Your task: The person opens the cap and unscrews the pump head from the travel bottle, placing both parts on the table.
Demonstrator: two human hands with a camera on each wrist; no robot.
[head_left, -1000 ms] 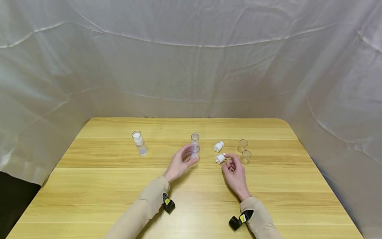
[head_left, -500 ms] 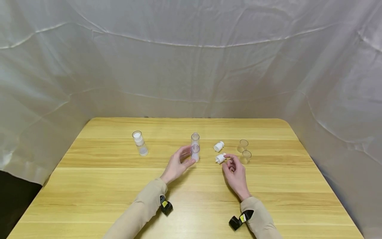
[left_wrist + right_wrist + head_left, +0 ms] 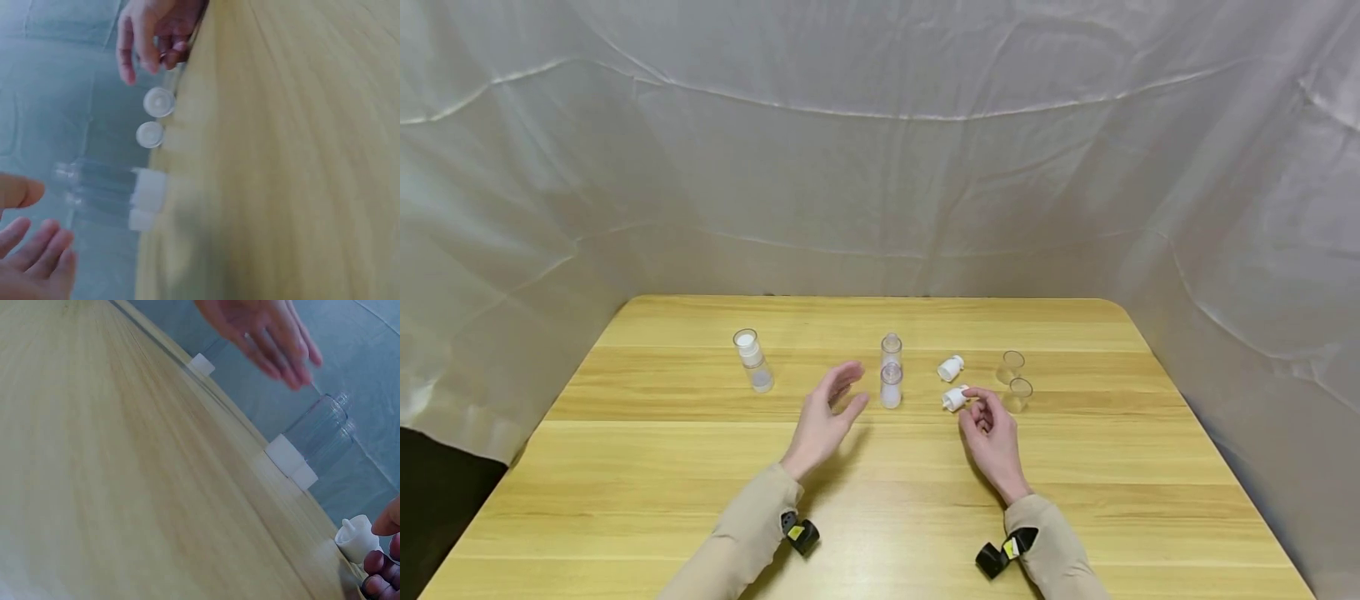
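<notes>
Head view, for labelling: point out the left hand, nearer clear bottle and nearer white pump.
Left hand [image 3: 817,423], head view: middle of the hand.
Nearer clear bottle [image 3: 891,390], head view: middle of its body.
Nearer white pump [image 3: 953,399], head view: its outer wall.

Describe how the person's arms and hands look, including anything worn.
The left hand and right hand are gloveless. The left sleeve and right sleeve are plain beige, reaching the wrists. A black left wrist camera and black right wrist camera each bear a yellow patch. No cables show.
</notes>
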